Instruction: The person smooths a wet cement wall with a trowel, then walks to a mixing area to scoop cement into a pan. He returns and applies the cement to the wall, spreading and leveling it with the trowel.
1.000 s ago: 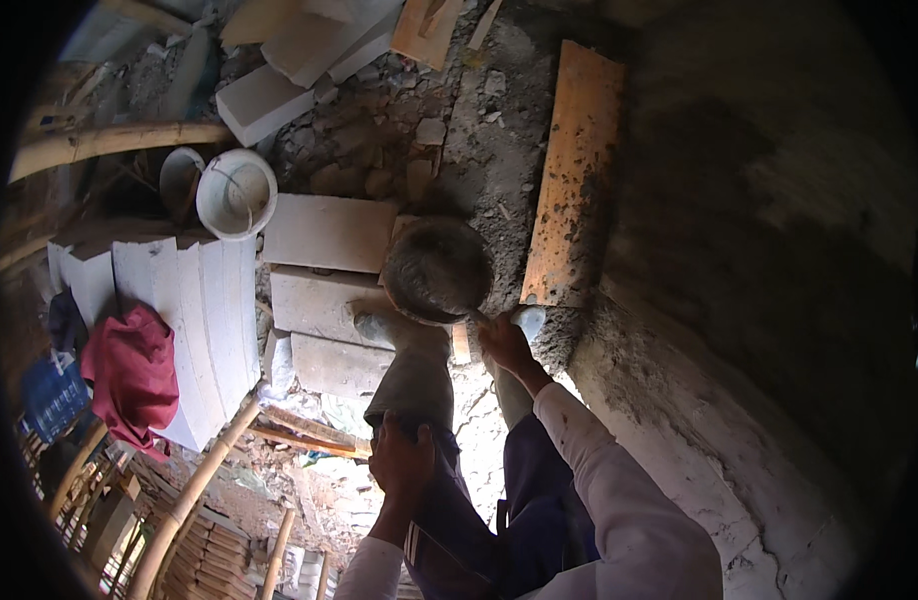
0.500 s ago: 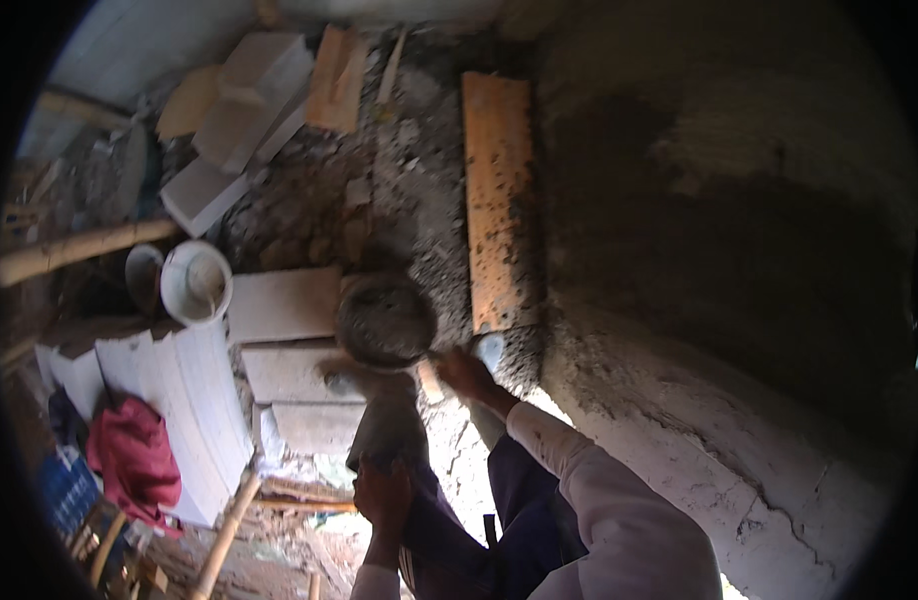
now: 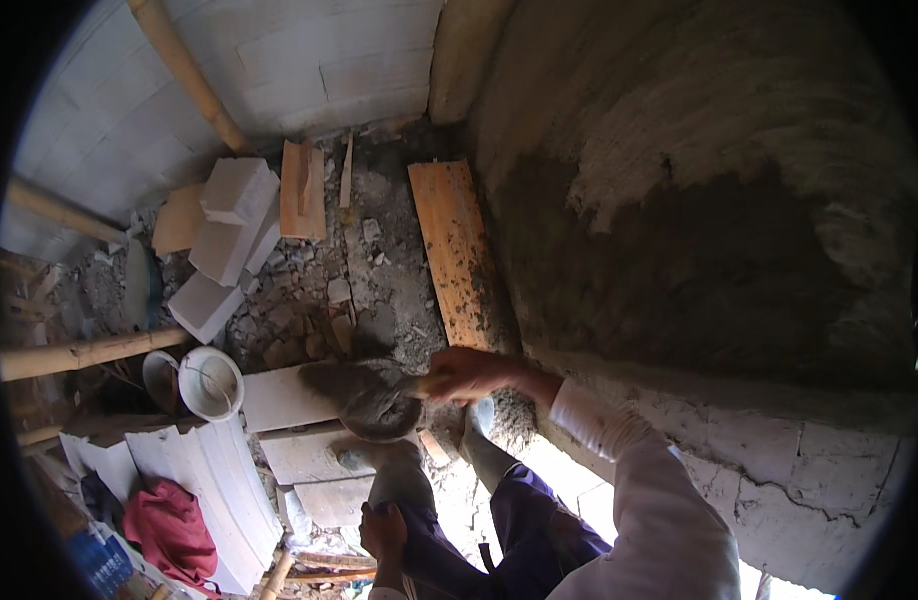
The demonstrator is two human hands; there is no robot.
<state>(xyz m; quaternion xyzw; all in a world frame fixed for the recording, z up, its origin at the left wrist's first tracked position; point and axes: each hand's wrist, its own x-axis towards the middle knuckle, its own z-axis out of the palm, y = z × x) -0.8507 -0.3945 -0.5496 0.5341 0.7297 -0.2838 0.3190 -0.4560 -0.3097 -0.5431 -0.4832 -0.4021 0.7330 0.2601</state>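
Note:
A round dark bucket (image 3: 379, 430) with wet grey mortar stands beside my boots. My right hand (image 3: 467, 376) is closed round the handle of a trowel (image 3: 391, 394), whose blade reaches over the mortar; its tip is hard to make out. Lower down, my left hand (image 3: 383, 532) rests on my bent left leg just above the rubber boot (image 3: 397, 472), its fingers lying over the trouser and holding nothing.
A mortar-spattered plank (image 3: 449, 250) lies along the damp plastered wall (image 3: 699, 270) on the right. Pale blocks (image 3: 224, 235) are piled at the far left, near a white bucket (image 3: 211, 384). A red cloth (image 3: 171, 528) lies over corrugated sheets (image 3: 209, 470).
The view has tilted up, showing more of the walls. My right hand has risen from below the bucket's right side to its rim, with the trowel over the mortar. The left stays on my leg.

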